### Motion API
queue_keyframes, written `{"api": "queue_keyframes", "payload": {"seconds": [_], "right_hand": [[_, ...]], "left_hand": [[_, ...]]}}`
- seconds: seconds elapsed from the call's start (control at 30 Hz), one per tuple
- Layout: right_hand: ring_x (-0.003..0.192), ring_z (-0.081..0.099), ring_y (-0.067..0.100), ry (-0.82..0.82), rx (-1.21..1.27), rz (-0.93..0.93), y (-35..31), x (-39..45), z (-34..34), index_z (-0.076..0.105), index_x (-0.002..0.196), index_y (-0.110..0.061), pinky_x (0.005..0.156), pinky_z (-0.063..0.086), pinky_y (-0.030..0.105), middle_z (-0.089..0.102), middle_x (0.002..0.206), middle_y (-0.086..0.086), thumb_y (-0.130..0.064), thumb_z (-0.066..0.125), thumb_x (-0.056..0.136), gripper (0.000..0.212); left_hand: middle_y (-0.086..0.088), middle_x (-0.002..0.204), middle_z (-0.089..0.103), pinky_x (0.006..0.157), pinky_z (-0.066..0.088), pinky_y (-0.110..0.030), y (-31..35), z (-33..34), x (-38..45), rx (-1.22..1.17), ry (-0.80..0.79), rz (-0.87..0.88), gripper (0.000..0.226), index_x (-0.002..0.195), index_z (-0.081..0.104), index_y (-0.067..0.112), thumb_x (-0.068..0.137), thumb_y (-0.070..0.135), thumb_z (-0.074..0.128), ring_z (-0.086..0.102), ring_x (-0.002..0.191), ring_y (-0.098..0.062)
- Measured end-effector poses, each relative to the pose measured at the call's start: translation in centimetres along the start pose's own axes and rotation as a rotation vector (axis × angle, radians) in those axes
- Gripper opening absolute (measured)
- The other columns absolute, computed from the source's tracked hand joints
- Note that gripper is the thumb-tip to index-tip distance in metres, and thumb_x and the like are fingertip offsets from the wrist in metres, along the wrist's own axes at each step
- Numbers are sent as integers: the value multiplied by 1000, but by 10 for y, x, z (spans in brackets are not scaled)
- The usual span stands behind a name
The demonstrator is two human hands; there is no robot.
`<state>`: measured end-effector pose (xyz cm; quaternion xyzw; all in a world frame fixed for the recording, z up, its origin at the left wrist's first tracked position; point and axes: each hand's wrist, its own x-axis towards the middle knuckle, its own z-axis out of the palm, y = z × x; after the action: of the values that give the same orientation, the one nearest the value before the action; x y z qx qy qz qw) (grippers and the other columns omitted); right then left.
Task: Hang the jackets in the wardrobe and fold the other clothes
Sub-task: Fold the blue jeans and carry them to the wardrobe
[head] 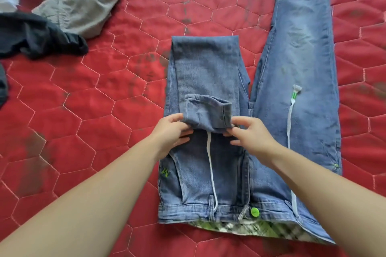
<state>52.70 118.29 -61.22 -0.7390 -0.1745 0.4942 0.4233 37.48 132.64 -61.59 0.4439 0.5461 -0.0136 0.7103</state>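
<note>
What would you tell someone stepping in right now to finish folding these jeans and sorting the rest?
Left hand: pinches the left side of the cuff.
Right hand: pinches the right side of the same cuff.
Jeans: flat on the red quilt, waistband nearest you. One leg is doubled back over the hip with its cuff turned under; the other leg lies straight out.
Done: first leg partly folded.
Left: finish that fold, fold the straight leg, then handle the grey garment and dark garment at upper left. No wardrobe in view.
</note>
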Motion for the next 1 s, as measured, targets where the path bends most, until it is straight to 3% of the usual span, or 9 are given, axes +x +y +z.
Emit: {"api": "queue_keyframes", "payload": {"seconds": [0.1,0.17,0.33,0.47,0.7,0.77,0.87,0.93,1.0], "right_hand": [[89,61,2,-90,-28,-6,12,-14,-10,75,63,-23,69,47,11,68,100,-12,11,52,83,46],[96,60,6,-117,2,47,18,-20,-15,74,59,-18,72,45,17,68,111,-12,7,50,82,42],[92,61,19,142,289,136,24,-22,-7,66,85,-22,82,54,44,67,97,-2,-7,69,83,15],[75,60,15,312,13,130,36,-38,8,53,98,-33,66,53,37,61,94,-4,-20,78,75,36],[65,70,10,-107,45,388,56,-61,18,72,91,-8,57,57,29,75,81,0,-9,73,82,10],[56,64,12,-194,-52,422,60,-64,18,70,84,-5,55,57,29,69,67,0,-11,74,82,8],[43,59,10,-238,-222,409,59,-64,20,56,66,-12,50,55,27,58,45,-6,-15,75,82,25],[44,63,14,-219,-371,357,54,-60,19,48,62,-12,47,53,27,60,45,-1,-22,74,81,34],[55,68,18,-57,-558,170,47,-53,14,50,61,-15,53,55,30,64,54,-1,-32,71,81,34]], "left_hand": [[-3,79,70,69,56,-23,-9,-5,-9,-22,-31,5,29,85,64,13,91,-8,46,68,72,-11],[-6,72,65,56,53,-21,-12,-7,-12,-75,9,-17,31,75,63,9,89,-7,41,65,57,-11],[-8,111,67,85,55,-46,-19,-7,-14,-61,-8,-54,7,96,64,19,93,24,60,69,82,-25],[-5,101,67,63,57,-32,-36,-3,-24,156,-37,12,32,100,63,31,83,4,71,68,83,-17],[-5,92,67,62,60,-34,-50,-18,-46,148,-170,-48,30,93,66,14,84,-14,62,70,75,-12],[-5,86,64,59,59,-32,-55,-24,-50,294,-220,-66,25,93,65,13,83,-11,65,68,70,-12],[2,64,56,55,57,-27,-58,-24,-50,799,-200,60,21,92,63,22,80,9,74,65,56,-16],[9,64,55,55,48,-23,-53,-19,-48,1172,-179,188,21,87,57,30,76,27,74,66,64,-18],[10,71,53,63,39,-26,-46,-11,-45,1402,-77,323,21,85,54,38,72,43,70,61,81,-19]]}}
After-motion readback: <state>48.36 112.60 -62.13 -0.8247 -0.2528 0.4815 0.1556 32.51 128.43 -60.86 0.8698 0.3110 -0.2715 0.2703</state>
